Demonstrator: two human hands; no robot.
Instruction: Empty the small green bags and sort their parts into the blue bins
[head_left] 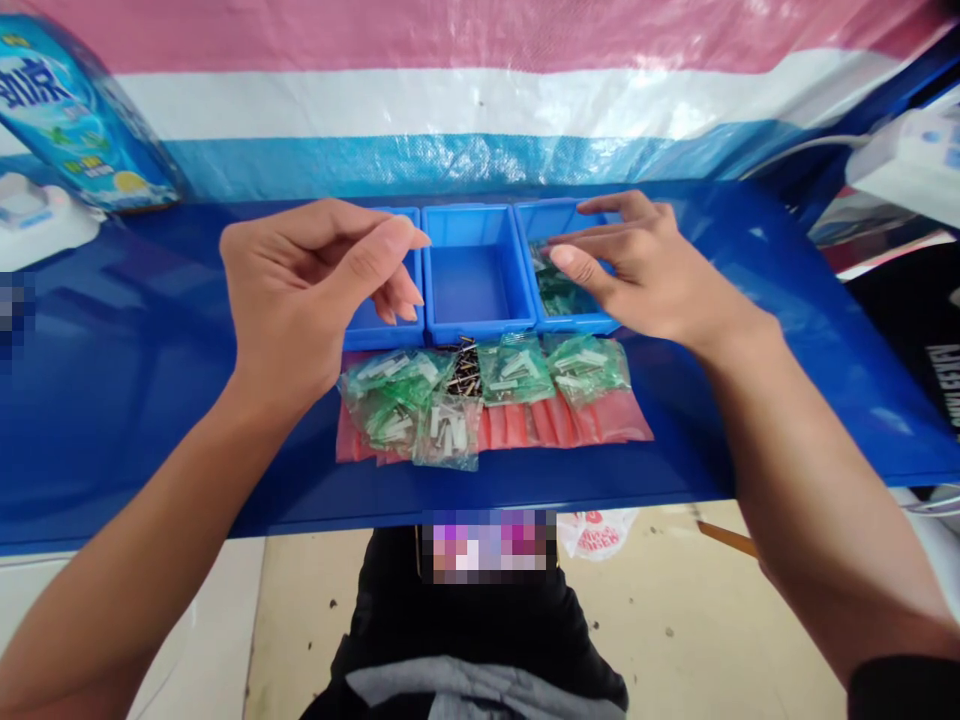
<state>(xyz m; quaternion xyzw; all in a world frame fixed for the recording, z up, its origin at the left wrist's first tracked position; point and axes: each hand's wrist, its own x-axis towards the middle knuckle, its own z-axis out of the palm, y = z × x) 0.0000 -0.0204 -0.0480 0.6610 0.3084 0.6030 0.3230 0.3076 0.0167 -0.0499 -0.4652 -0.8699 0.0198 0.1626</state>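
Note:
My left hand (304,275) hovers over the left blue bin (382,335), hiding much of it. Its thumb and index tip come together, and the other fingers curl loosely below; whatever may be between them cannot be made out. Over the right blue bin (574,325), my right hand (630,260) has its fingers stretched out and apart, with nothing seen in it. Green-tinted clear bags (559,292) lie in that bin, partly behind the fingers. In front of the bins, several green bags with white pieces (517,368) and a small pile of dark screws (465,370) rest on red plastic bags (517,425).
The middle blue bin (476,285) stands between the other two on the blue table (187,440). At the back left are a blue packet (82,120) and a white device (45,220). Striped sheeting (480,110) hangs behind. A phone with a blurred screen (487,548) is below the table edge.

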